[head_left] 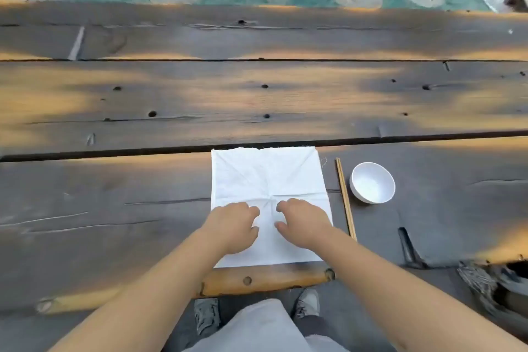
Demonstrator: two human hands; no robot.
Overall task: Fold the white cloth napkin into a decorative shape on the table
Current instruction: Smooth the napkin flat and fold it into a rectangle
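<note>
The white cloth napkin (265, 174) lies spread flat as a square near the front edge of the dark wooden table (200, 94). Creases radiate from its centre. My left hand (233, 226) rests palm down on the napkin's lower left part, fingers curled toward the centre. My right hand (303, 221) rests palm down on the lower right part, mirroring it. The fingertips of both hands sit just below the centre crease point, a small gap between them. Neither hand lifts any cloth; both press on it.
A pair of wooden chopsticks (345, 198) lies just right of the napkin, and an empty white bowl (372, 182) stands beyond them. The table's rounded front edge (257, 280) runs below the napkin. My legs and shoes show beneath it.
</note>
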